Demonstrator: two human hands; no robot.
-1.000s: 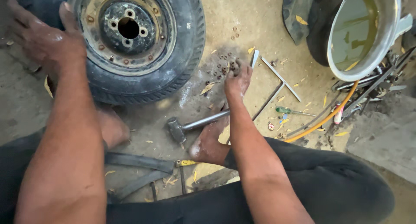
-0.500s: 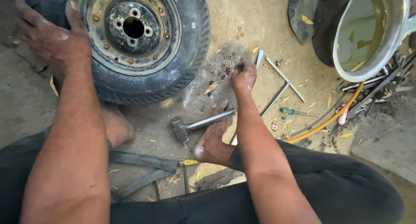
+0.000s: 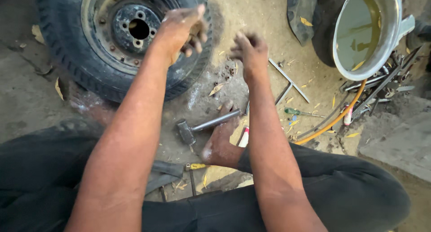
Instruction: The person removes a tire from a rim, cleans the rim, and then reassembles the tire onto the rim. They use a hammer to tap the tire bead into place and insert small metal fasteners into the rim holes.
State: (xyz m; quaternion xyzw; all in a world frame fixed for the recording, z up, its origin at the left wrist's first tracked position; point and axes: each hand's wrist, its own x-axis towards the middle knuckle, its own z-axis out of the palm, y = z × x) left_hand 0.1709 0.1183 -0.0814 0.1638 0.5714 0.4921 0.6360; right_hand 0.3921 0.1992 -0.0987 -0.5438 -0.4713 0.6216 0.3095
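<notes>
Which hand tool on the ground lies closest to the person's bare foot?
The hammer: its metal handle ends right at the foot. The green-handled screwdriver and the yellow-handled one lie farther off.

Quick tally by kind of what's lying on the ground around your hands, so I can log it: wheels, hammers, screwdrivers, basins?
Wheels: 1, the tyre on its rusty rim
Hammers: 1, the metal hammer
Screwdrivers: 1, the green-handled screwdriver
Basins: 1, the metal basin holding liquid
Total: 4
The heap of rods right of the basin is too tangled to count.
</notes>
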